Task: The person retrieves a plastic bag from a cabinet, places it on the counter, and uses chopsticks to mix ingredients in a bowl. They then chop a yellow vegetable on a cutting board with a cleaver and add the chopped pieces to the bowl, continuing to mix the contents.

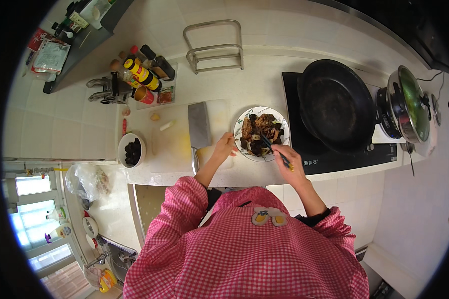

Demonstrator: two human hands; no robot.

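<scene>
A round white plate (238, 126) with a leaf pattern on its rim stands on the counter. Cooked food (256, 140) with brown meat pieces, black fungus-like pieces and pale slices fills it. At the plate's left rim, my left hand (223, 148) grips the edge. My right hand (290, 164) holds dark chopsticks (266, 141) with gold-coloured ends, their tips in the food. Left of my left hand, a cleaver (199, 125) lies on a pale cutting board (172, 149), with a scallion piece (167, 125) and what looks like ginger (155, 117).
A large black wok (336, 104) sits on the black induction cooktop (295, 149) at right, beside a glass-lidded pot (411, 104). A white bowl (143, 149) holds dark pieces. Sauce bottles (144, 74), a knife block (112, 89) and a metal rack (215, 46) stand behind.
</scene>
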